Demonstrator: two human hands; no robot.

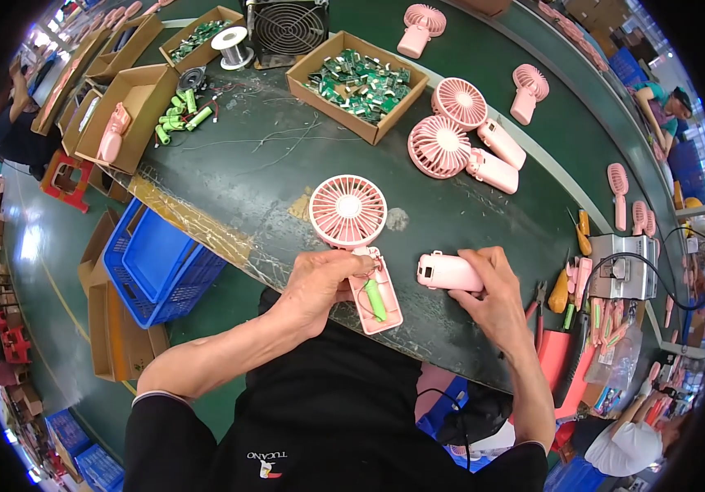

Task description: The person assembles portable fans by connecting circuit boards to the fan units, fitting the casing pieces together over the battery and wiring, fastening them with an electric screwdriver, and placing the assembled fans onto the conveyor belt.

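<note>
A pink handheld fan (348, 211) lies at the middle of the dark worktable, its handle shell (386, 313) open towards me. Inside that shell sits a green battery (375, 300) with thin wires. My left hand (325, 280) is closed at the top of the handle, thumb and finger gripping it by the wires. To the right, my right hand (493, 293) grips a pink handle cover (449, 271) by its right end, just above the table. The cover is apart from the fan.
Several pink fans (440, 146) lie at the back right. Cardboard boxes of green circuit boards (358, 87), loose green batteries (174, 116) and a solder wire spool (233, 47) stand behind. Pliers (538, 307) and yellow-handled screwdrivers (560, 291) lie right. A blue crate (156, 261) is at left.
</note>
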